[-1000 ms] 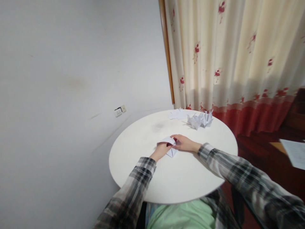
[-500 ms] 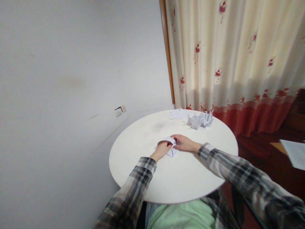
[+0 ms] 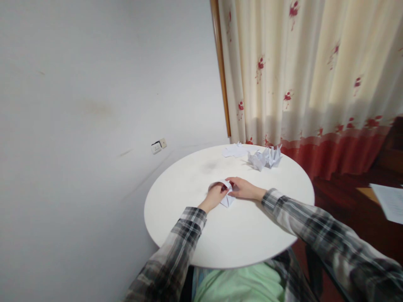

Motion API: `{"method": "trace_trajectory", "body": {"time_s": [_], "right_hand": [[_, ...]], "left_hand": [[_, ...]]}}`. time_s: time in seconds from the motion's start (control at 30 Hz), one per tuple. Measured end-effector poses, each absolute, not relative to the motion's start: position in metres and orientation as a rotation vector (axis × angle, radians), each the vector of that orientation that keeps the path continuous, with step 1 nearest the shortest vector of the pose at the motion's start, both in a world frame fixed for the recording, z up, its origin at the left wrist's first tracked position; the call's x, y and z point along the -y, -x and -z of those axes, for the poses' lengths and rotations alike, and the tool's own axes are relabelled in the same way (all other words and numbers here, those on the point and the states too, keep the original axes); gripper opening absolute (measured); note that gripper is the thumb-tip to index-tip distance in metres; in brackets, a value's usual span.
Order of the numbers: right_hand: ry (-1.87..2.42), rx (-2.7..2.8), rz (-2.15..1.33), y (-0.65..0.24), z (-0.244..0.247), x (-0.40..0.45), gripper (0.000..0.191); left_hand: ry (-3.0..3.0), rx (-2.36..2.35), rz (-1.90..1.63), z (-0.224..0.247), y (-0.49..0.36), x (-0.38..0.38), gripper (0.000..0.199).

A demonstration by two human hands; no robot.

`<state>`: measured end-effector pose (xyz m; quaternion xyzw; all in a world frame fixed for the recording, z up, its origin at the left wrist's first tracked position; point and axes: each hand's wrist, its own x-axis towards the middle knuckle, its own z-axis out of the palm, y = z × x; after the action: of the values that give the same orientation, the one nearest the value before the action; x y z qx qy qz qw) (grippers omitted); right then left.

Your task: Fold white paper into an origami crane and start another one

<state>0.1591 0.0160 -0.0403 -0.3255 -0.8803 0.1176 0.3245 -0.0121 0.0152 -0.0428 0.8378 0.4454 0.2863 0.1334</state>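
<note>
A partly folded piece of white paper (image 3: 228,200) lies near the middle of the round white table, one flap curving up at its far side. My left hand (image 3: 215,196) reaches in under that raised flap, its fingers bent on the paper and partly covered. From the right, my right hand (image 3: 244,188) pinches the paper's right edge between thumb and fingers. The fingertips of both hands are close together over the fold.
Several folded white paper pieces (image 3: 264,158) stand at the table's back right, beside flat white papers (image 3: 234,150). The round table (image 3: 176,205) is near a wall socket (image 3: 156,147) and a floral curtain (image 3: 302,84). Printed sheets (image 3: 388,203) lie at far right.
The fingers of my left hand have shifted very slightly under the raised flap. My right hand stays in the same place.
</note>
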Motion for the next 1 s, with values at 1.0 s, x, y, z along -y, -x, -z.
{"method": "trace_trajectory", "body": {"time_s": [1.0], "right_hand": [[0.846,2.329,-0.264,-0.1599,0.0420,-0.0187,0.039]], "left_hand": [[-2.428,-1.245,-0.929,0.0398,0.0125,-0.0105,0.021]]}}
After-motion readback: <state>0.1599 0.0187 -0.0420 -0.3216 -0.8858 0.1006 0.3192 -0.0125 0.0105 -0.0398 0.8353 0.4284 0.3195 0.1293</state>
